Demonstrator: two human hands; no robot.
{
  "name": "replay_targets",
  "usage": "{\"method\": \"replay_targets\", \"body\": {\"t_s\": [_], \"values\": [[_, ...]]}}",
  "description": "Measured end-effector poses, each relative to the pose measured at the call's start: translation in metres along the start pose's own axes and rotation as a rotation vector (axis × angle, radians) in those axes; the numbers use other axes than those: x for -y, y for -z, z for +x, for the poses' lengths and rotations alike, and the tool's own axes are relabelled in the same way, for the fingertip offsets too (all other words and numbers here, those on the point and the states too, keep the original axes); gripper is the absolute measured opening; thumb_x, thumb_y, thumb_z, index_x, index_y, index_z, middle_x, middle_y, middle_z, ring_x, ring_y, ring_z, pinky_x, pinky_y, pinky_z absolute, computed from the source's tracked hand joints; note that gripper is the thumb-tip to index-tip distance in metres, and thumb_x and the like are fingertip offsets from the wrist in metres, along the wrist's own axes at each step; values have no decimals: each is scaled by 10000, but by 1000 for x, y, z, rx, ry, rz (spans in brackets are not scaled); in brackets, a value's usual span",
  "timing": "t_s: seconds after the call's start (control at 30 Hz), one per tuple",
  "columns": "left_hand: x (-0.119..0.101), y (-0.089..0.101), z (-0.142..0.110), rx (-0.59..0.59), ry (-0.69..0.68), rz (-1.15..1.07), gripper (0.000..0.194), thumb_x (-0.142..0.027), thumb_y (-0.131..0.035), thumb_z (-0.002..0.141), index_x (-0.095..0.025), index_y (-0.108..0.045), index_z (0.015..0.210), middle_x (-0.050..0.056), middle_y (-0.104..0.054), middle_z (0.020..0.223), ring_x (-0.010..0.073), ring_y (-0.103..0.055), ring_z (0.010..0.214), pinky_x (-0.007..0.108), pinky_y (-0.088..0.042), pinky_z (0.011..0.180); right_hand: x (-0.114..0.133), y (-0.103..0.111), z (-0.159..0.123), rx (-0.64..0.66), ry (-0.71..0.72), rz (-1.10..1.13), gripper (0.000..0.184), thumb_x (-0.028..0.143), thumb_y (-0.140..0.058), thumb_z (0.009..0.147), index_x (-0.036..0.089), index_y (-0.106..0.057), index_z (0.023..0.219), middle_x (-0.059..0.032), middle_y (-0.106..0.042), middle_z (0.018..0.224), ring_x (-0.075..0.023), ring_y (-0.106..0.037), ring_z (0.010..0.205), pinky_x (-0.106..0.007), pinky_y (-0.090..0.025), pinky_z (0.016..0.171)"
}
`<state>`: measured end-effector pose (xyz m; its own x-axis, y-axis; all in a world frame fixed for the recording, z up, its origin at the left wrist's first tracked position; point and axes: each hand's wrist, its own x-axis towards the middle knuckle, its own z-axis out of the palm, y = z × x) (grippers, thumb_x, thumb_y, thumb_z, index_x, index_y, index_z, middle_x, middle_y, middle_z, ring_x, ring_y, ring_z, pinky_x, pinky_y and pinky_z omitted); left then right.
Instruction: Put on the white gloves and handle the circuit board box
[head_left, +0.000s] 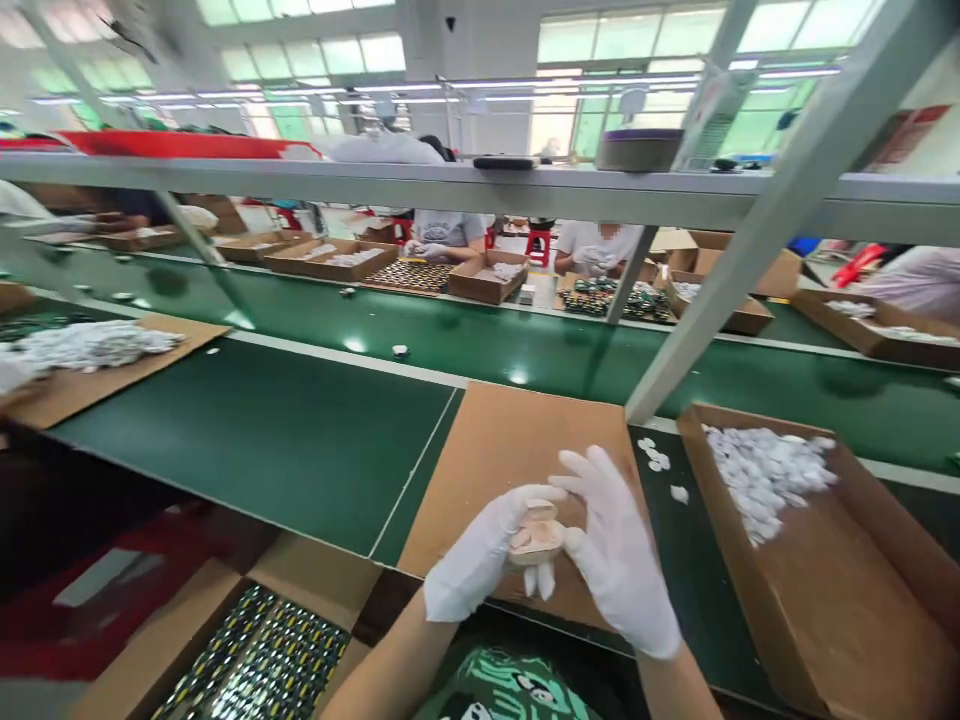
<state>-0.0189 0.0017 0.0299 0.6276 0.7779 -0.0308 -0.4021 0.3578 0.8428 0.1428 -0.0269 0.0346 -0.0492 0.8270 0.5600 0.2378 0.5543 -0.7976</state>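
Observation:
My left hand, in a white glove, holds a small cream-coloured case with its lid raised. The case looks like an earphone case, with pinkish hollows inside. White-gloved too, my right hand is beside it with fingers spread. Its thumb is at the right edge of the case; I cannot tell whether it presses on it. Under both hands lies a sheet of brown cardboard on the green bench.
A cardboard tray with white pieces stands at right; loose white pieces lie beside it. Lower left, a box holds shiny dark parts. A slanted metal post and shelf cross ahead. Co-workers sit beyond the green conveyor.

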Motion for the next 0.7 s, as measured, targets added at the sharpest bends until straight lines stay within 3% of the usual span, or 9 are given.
{"method": "replay_targets", "body": {"t_s": [0.07, 0.23, 0.37, 0.5, 0.57, 0.7], "values": [[-2, 1, -5, 22, 3, 19, 529, -543, -587, 959, -184, -607, 1346, -6, -672, 583, 122, -615, 464, 192, -476, 475, -3, -2, -3, -19, -61, 17, 662, 496, -540, 1024, 313, -248, 1588, -167, -527, 1498, -274, -651, 1233, -511, -573, 1023], [-5, 0, -10, 55, 1, 186, 717, -696, -394, 987, -222, -461, 1520, 9, -682, 565, 113, -571, 433, 200, -468, 470, -7, -15, 2, -59, -84, 29, 598, 343, -603, 1003, 352, -345, 1542, -106, -612, 1435, -238, -699, 1167, -517, -542, 1080], [-5, 0, -8, 53, -23, 225, 896, -777, -437, 919, -236, -276, 1615, 3, -684, 599, 137, -616, 474, 204, -474, 464, -5, -18, -5, -62, -151, -24, 579, 252, -599, 972, 338, -414, 1514, -91, -626, 1429, -237, -703, 1143, -532, -524, 1105], [0, -1, -9, 40, -8, 187, 957, -797, -424, 907, -203, -220, 1629, 11, -680, 598, 141, -625, 477, 193, -465, 459, -2, -17, -11, -76, -238, 68, 536, 277, -620, 961, 302, -481, 1478, -100, -614, 1447, -248, -654, 1240, -486, -570, 1059], [1, -2, -9, 10, 15, 135, 937, -791, -378, 927, -189, -216, 1626, 42, -712, 662, 157, -636, 500, 225, -492, 476, -1, -15, -10, -126, -243, 75, 541, 276, -655, 942, 301, -501, 1460, -100, -622, 1438, -244, -645, 1255, -476, -568, 1061], [-1, -4, -7, -73, 15, -55, 929, -784, -416, 918, -174, -252, 1600, 137, -764, 963, 214, -704, 671, 306, -544, 577, 3, -5, -5, -233, -225, 105, 551, 232, -688, 917, 326, -517, 1431, -85, -654, 1401, -175, -727, 1038, -460, -567, 1059]]}}
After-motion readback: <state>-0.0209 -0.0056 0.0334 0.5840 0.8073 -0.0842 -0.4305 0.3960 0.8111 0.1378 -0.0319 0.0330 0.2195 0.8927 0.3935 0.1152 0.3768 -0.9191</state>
